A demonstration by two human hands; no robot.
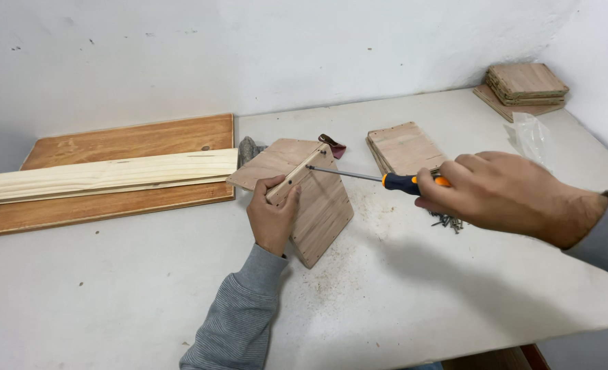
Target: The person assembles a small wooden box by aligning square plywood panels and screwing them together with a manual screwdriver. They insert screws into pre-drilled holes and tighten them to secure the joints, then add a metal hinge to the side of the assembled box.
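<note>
Nearest the camera, on the pale tabletop [112,288] dusted with fine sawdust, the left hand [272,218] in a grey ribbed sleeve closes around the ridge of a small plywood assembly [321,205], thumb and fingers pinching the light wooden strip [297,175] where two panels meet like a little roof. To the right, the right hand [496,188] is wrapped firmly round the orange-and-black handle of a screwdriver [379,178], its thin steel shaft lying almost level with its tip at the strip's upper end. For this step to go well, my judgement is that the shaft should stay in line with the screw, pressed inward while it turns, and the left hand should brace the joint so the thin panels do not shift or split. Just beyond the right hand lies a small heap of dark screws [446,220]. Farther back rests a stack of flat plywood squares [403,147], grainy and matt, and to the left a pale pine plank [105,175] lies across a glossy reddish-brown board [126,205]. Farthest off, in the corner by the white wall, sits another pile of squares [527,85] beside crumpled clear plastic [530,133]
</note>
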